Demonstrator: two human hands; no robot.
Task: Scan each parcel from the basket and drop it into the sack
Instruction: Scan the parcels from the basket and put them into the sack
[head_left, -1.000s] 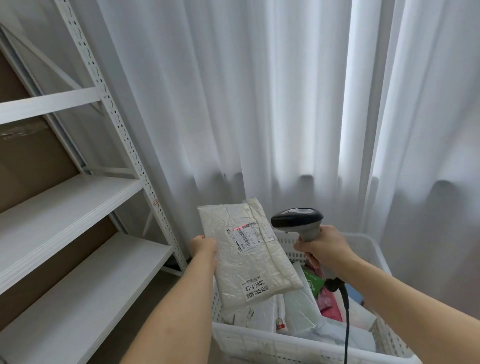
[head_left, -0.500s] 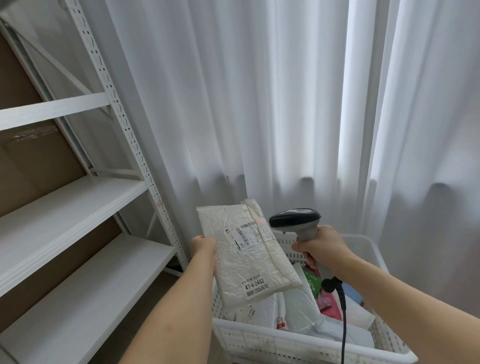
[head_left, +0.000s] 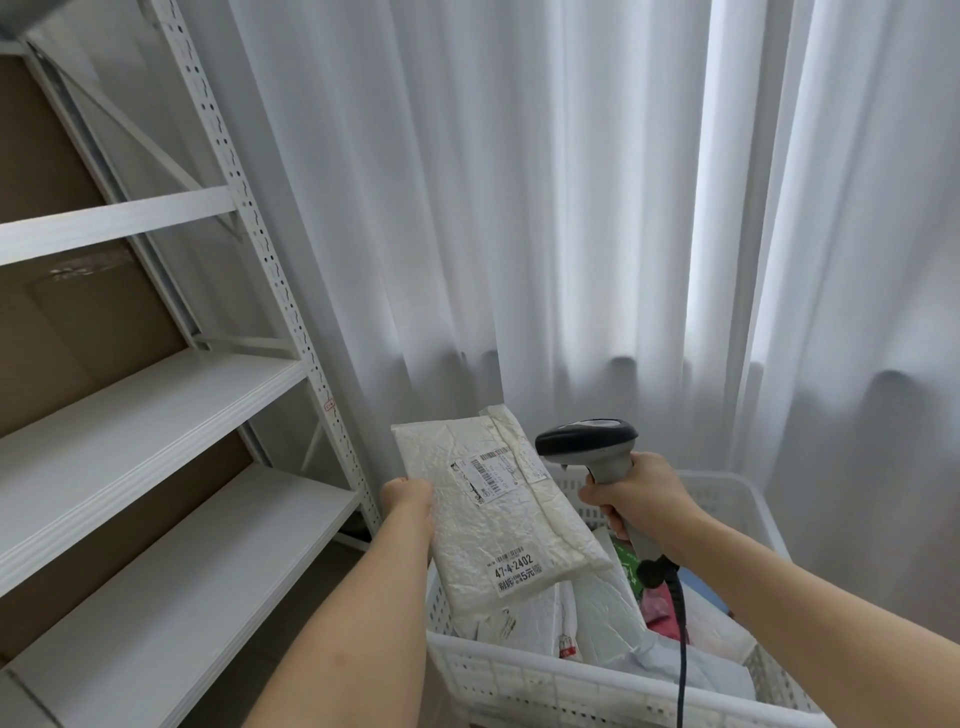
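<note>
With your left hand (head_left: 410, 496) pinching the white parcel (head_left: 496, 519) above the basket's (head_left: 545, 680) left edge, keep its barcode flat toward the scanner (head_left: 589, 447) your right hand (head_left: 636, 499) grips.

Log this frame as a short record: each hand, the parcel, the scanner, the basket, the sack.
left hand: grips the parcel's left edge
right hand: grips the scanner handle
parcel: white, held above the basket, label side up
scanner: head beside the parcel's top right, cord hanging down
basket: white, perforated, more parcels inside
sack: not in view
shelf: white, at left
</note>
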